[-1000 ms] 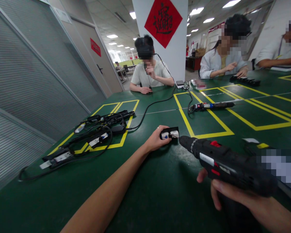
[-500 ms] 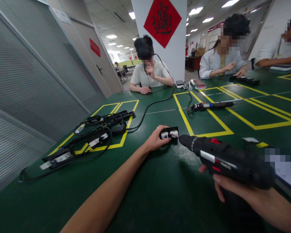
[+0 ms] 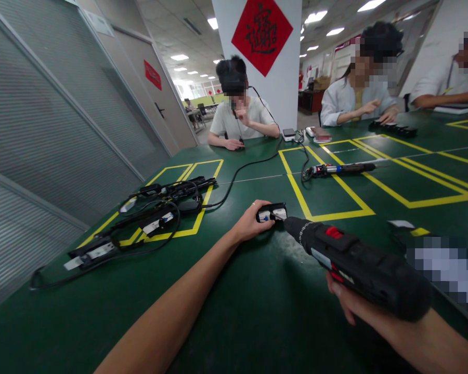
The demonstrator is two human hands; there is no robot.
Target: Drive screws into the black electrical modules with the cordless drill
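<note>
Near the middle of the green table [image 3: 148, 296], my left hand [image 3: 252, 222] is closed around the left end of a small black holder with white parts inside [image 3: 280, 214]. A ring shows on one finger. My right hand [image 3: 353, 298] grips a black and red cordless drill [image 3: 359, 267] from below, its handle mostly hidden under the body. The drill's chuck points left at the right end of the holder. A thin bit seems to reach onto the white part, but I cannot tell whether its tip is seated in anything.
Black cabled assemblies [image 3: 156, 218] lie at the left within yellow tape. A pen-like tool with a cable [image 3: 341, 169] rests beyond my hands. A partly blurred device [image 3: 448, 270] lies at the right. Across the table sit several people, one handling a black strip [image 3: 393, 128].
The drill has tilted, its rear swinging down and left, and its chuck has come slightly closer to the holder. My left hand has barely moved.
</note>
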